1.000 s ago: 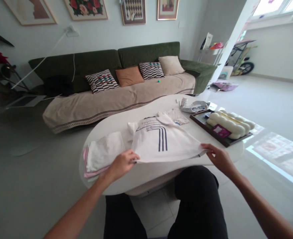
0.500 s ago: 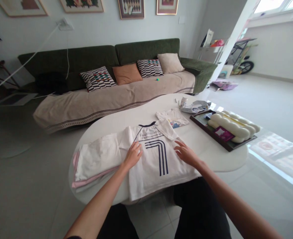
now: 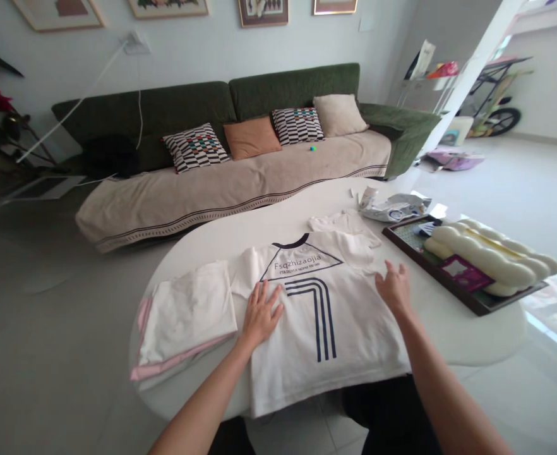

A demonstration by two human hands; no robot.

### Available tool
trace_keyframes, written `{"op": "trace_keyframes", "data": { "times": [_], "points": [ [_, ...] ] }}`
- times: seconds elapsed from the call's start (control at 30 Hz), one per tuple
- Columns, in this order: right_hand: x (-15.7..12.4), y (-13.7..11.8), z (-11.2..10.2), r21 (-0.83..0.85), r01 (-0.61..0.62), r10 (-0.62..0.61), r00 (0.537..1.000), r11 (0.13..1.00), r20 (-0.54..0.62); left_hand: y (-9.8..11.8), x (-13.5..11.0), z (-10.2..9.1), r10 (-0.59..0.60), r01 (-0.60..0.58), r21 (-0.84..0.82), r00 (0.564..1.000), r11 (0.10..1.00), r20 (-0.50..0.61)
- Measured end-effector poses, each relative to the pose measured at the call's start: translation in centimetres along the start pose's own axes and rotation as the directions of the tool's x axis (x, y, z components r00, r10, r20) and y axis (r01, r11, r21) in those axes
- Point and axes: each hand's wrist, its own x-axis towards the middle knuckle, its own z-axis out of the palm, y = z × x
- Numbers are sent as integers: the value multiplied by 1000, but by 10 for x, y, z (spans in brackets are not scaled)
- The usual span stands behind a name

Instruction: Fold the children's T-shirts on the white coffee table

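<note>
One white shirt (image 3: 293,341), collar (image 3: 292,242) toward sofa (image 3: 302,85), long axis likewise; left hand (image 3: 260,316) splayed, right hand (image 3: 395,289) unclenched

The left hand (image 3: 261,315) rests on a white shirt (image 3: 301,330) (marked 7) atop a table (image 3: 463,341).

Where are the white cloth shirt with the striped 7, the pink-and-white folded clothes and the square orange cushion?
White cloth shirt with the striped 7 (image 3: 324,322), head view: the 7's stripes.
Pink-and-white folded clothes (image 3: 188,316), head view: white top layer.
Square orange cushion (image 3: 253,138), head view: its front's middle.
</note>
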Motion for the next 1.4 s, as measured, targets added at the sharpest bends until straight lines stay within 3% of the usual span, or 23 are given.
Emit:
{"op": "trace_keyframes", "data": {
  "times": [0.07, 0.13, 0.2, 0.27, 0.4, 0.53, 0.6, 0.73, 0.83, 0.93, 1.0, 1.1, 1.13, 1.23, 1.4],
  "points": [
    [-38, -24, 11, -56, 100, -96, 993, 993, 67, 1, -1, -2, 5, -5, 10, 1000, 1000, -12],
    [-76, -49, 23, -90, 343, -311, 915, 935, 256, 2, 2, -6, 12, -12, 22, 1000, 1000, -17],
    [-104, -64, 34, -118, 434, -369, 858, 893, 357, 2, 12, -12, 3, -3, 32, 1000, 999, 10],
    [-118, -69, 40, -150, 439, -356, 851, 886, 386, 0, 29, -18, 4, -6, 32, 999, 999, 49],
    [-118, -63, 41, -182, 430, -337, 857, 884, 390, -14, 72, -18, 65, -68, 23, 991, 997, 113],
    [-115, -64, 40, -191, 421, -318, 855, 887, 410, -34, 102, -3, -155, 149, 44, 950, 988, 272],
    [-113, -66, 42, -197, 403, -298, 862, 894, 411, -42, 113, 2, -216, 217, 31, 929, 976, 302],
    [-94, -64, 42, -190, 378, -270, 862, 906, 428, -67, 132, -2, -318, 342, -60, 916, 938, 246],
    [-83, -67, 35, -167, 368, -260, 853, 915, 453, -98, 139, -11, -478, 503, -131, 859, 854, 182],
    [-100, -90, 28, -121, 357, -271, 853, 926, 445, -125, 139, -17, -499, 538, -173, 837, 825, 223],
    [-129, -114, 26, -2, 426, -376, 800, 905, 467, -134, 137, -18, -474, 531, -222, 841, 818, 261],
    [-177, -144, 30, 228, 533, -562, 630, 815, 535, -132, 135, -17, -432, 517, -310, 849, 798, 304],
    [-189, -150, 32, 265, 537, -583, 596, 801, 552, -130, 134, -17, -416, 510, -341, 854, 790, 313],
    [-207, -153, 34, 282, 514, -571, 586, 810, 574, -122, 132, -22, -367, 482, -421, 871, 768, 328],
    [-200, -148, 28, 311, 494, -574, 584, 812, 573, -112, 129, -34, -403, 507, -492, 861, 707, 309]
  ]
}}
